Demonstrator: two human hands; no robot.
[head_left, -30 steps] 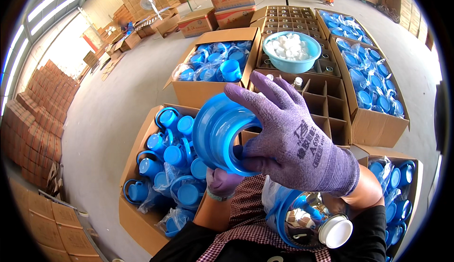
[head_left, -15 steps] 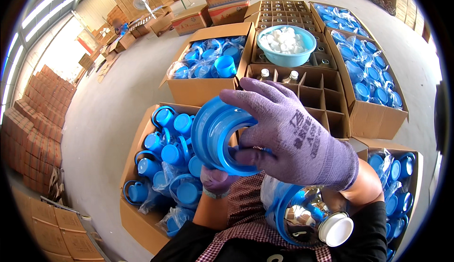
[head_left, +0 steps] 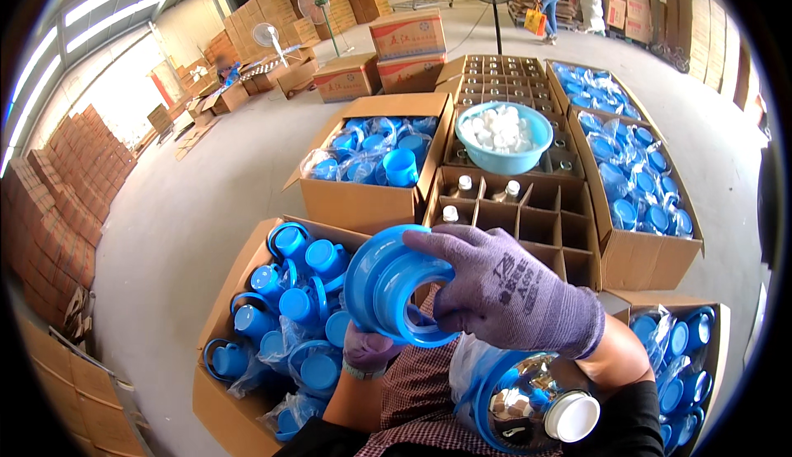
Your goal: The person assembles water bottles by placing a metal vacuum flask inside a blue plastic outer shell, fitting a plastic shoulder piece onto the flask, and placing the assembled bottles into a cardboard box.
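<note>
Blue plastic collar (head_left: 394,285): held up at chest height, above the carton of blue cups (head_left: 285,308).
Right hand (head_left: 511,296): gloved in purple, fingers curled over the collar's rim and into its opening.
Left hand (head_left: 369,348): gloved, mostly hidden below the collar; its grip cannot be told.
Silver flask (head_left: 528,399): in the lap, white cap toward the right.
Light blue bowl (head_left: 504,137): on the divided carton (head_left: 536,226), holding white caps.
</note>
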